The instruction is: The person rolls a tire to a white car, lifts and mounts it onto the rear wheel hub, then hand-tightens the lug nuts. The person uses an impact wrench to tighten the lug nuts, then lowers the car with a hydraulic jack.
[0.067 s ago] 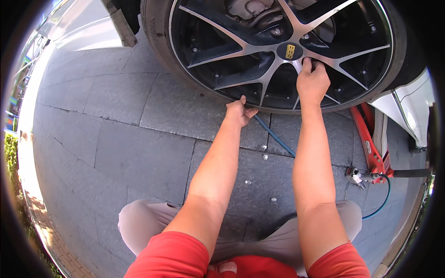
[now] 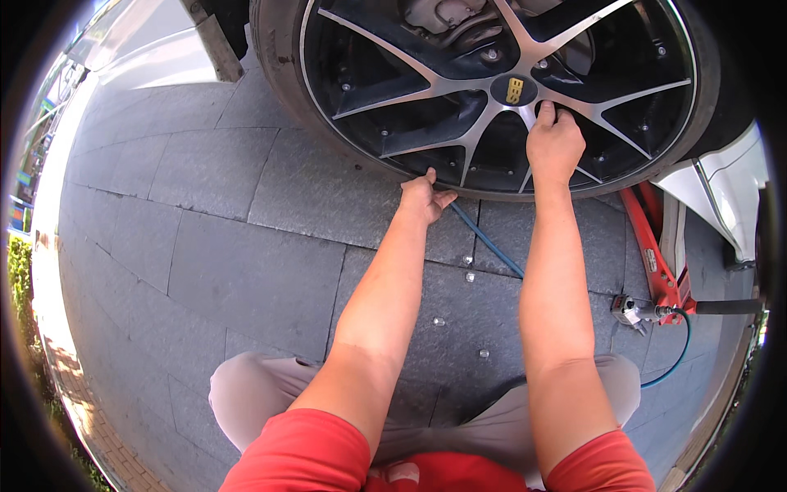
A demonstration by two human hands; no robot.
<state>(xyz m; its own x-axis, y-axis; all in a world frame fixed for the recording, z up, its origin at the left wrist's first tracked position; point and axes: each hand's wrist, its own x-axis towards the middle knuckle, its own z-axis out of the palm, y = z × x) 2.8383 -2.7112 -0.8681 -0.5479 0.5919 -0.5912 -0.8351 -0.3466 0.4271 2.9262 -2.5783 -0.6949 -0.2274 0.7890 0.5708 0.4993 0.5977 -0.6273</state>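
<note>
The fingers of the right hand [image 2: 556, 148] are drawn narrowly together at a recess just below the round black centre cap with gold marking [image 2: 514, 90]; their tips are partly hidden, so I cannot tell whether they pinch anything. The left hand [image 2: 420, 199] has its thumb and a finger spread wide at the lower edge of the black rubber tyre [image 2: 283, 107]. The large black-and-silver spoked alloy wheel [image 2: 471, 127] lies straight ahead of both hands. It is round, with no long axis across its face; its axle points away from the person. The right hand is nearer the hub, while the left is well apart from it, down and to the left. Below the wheel, a thin blue hose [image 2: 488, 239] crosses grey stone paving [image 2: 254, 262], where four small silver nuts [image 2: 438, 322] lie between the forearms. To the right, a silver-grey air tool [image 2: 630, 311] lies beside a red metal jack [image 2: 648, 246].
</note>
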